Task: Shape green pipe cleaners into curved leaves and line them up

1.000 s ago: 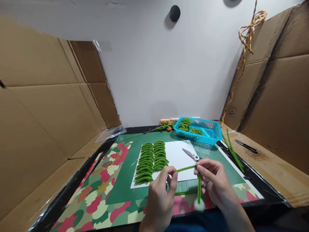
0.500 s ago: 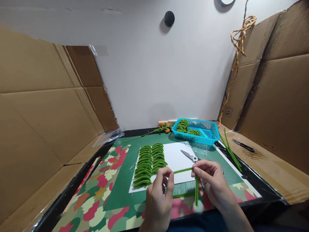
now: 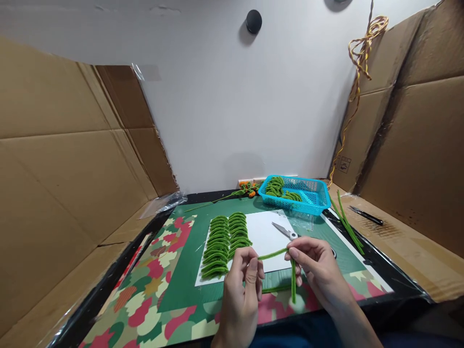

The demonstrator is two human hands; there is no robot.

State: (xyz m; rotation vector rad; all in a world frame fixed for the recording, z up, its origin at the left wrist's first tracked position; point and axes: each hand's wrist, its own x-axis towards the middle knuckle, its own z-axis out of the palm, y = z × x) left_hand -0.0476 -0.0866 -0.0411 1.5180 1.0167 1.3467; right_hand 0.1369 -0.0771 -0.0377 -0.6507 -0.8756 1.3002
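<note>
one green pipe cleaner (image 3: pixel 276 253) is bent into a corner above the near edge of the counter (image 3: pixel 181 275), its two ends pinched in the grip of the left hand (image 3: pixel 241 290) and the right hand (image 3: pixel 315 270), both raised with fingers curled. behind lie two rows of bent green pieces (image 3: pixel 226 241) on one white sheet (image 3: pixel 268 237), one pair of scissors (image 3: pixel 286 231) and one blue basket (image 3: pixel 295 193).

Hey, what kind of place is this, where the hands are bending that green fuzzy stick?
Most likely a small handicraft workstation, walled in with cardboard. Both hands, left hand and right hand, hold a green pipe cleaner over a cutting mat; rows of bent green pieces, scissors and a blue basket lie behind.
</note>
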